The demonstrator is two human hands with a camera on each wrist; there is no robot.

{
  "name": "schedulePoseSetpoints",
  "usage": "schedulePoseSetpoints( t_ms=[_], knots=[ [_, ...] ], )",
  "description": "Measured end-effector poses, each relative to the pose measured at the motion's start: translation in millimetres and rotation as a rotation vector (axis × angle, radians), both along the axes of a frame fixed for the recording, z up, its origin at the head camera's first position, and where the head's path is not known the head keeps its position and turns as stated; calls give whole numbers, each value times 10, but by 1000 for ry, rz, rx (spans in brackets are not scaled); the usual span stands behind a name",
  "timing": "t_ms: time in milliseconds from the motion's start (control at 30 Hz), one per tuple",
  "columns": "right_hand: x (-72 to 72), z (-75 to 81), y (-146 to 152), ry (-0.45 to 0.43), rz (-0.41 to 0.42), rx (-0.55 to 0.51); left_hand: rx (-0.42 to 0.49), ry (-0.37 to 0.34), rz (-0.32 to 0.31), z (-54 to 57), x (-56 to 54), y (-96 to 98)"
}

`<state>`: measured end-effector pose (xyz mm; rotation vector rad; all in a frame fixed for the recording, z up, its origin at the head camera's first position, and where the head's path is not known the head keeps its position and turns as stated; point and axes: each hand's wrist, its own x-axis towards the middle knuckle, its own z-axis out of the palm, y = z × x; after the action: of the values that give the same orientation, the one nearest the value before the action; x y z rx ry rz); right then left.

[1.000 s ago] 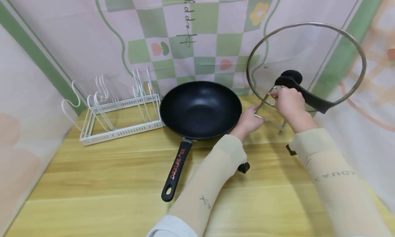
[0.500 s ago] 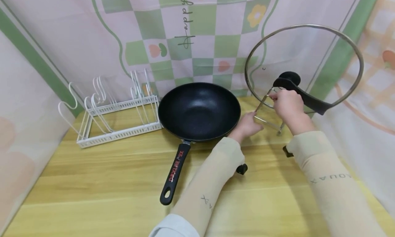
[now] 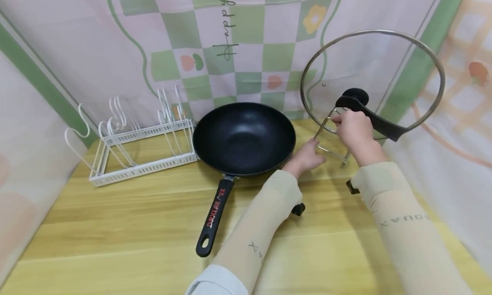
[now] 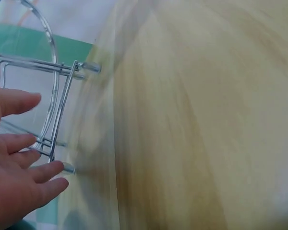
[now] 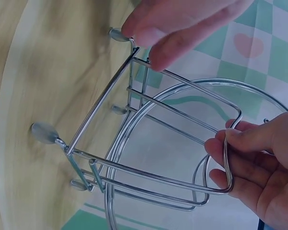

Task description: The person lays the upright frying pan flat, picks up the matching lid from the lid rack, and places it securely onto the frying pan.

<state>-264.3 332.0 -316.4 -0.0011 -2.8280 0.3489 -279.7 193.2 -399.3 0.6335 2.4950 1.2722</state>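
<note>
A glass lid with a steel rim and a black handle stands on edge in a wire lid rack at the right of the table. My right hand pinches the rack's bent upper wire between thumb and fingers, seen closely in the right wrist view. Low at the rack's left side is my left hand. Its fingers are extended in the left wrist view, their tips right at the lower wires. Just left of that hand sits a black wok, its long handle toward me.
A white dish rack with upright loops stands left of the wok, close to its rim. Behind everything hangs a checked cloth. Wooden tabletop extends in front of the wok and rack.
The head view has turned slightly, so everything sits a little further left. My left fingers lie lower and looser against the rack. My right hand keeps its grip; the lid stays in place.
</note>
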Motion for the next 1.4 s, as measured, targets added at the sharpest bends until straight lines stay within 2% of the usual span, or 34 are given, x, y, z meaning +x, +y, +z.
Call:
schedulePoseSetpoints(
  t_ms=[167, 267, 367, 533, 700, 967, 1267, 1367, 1400],
  knots=[
    [16, -7, 8, -16, -5, 0, -96, 26, 37, 8, 5, 56],
    [21, -1, 7, -7, -7, 1, -128, 76, 59, 17, -15, 78],
    [19, 11, 5, 5, -5, 2, -117, 111, 44, 12, -50, 92],
    [14, 24, -1, 2, 0, 3, -52, 79, -11, -25, -103, 84],
    [3, 32, 1, -10, 1, 5, -78, 82, -27, -45, -136, 85],
    [1, 45, -15, -25, -25, 8, -112, 59, 31, -33, -85, 138],
    [39, 73, -58, -27, -21, 5, -166, 109, 41, 4, -60, 112],
    [50, 67, -57, -44, -23, 3, -143, 106, 59, -4, -61, 105],
    [57, 62, -57, -49, -22, 2, -108, 94, 75, -12, -62, 104]
  ],
)
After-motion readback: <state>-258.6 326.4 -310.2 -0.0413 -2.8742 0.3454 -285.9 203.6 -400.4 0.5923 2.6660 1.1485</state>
